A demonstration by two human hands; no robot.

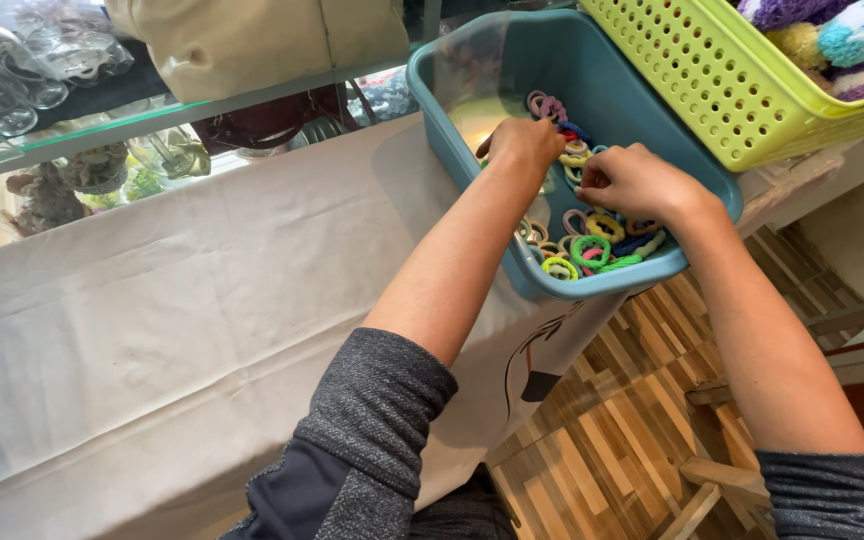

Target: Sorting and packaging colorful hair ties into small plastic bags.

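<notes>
Left grip (522,142): fingers curled down among hair ties (584,240); hold not discernible.
Right grip (632,182): closed, pinching a tie, apparently.
Ties: inside teal bin (642,110) on counter (202,300).
Handling: judged light, soft, stretchy; pinch one loop.

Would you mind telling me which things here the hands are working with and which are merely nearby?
In hand:
left hand
right hand
blue tub
coloured hair ties

Merely nearby:
green perforated basket holding fluffy items
white cloth
beige bag
glass shelf
</notes>
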